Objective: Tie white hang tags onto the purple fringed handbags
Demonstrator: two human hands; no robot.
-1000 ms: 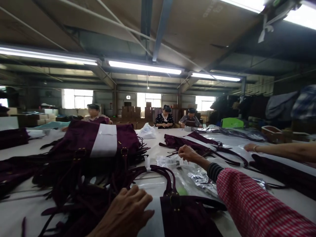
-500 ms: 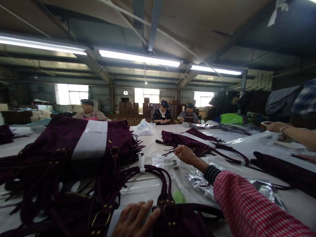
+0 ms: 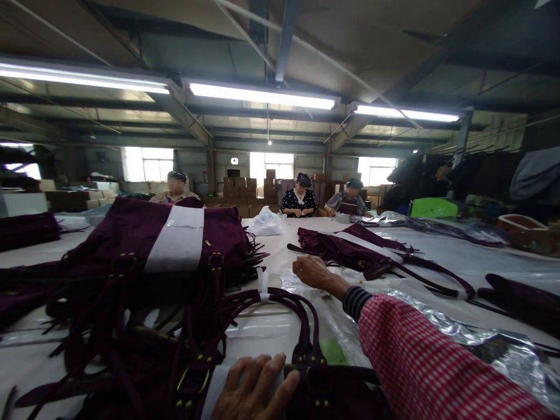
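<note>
Plum-coloured suede handbag [image 3: 332,391] with a white paper band lies at the near edge of the long white worktable [image 3: 459,256], and the person's left hand [image 3: 256,391] rests flat on it, fingers spread. Its looped dark straps [image 3: 280,303] arch up just beyond the hand. The right hand [image 3: 311,272], at the end of a red-checked sleeve [image 3: 420,361], reaches forward onto crinkled clear plastic bags [image 3: 306,280]; whether it pinches anything, I cannot tell. A tall pile of plum suede bags [image 3: 175,239] sits to the left, another plum bag [image 3: 345,248] farther off.
</note>
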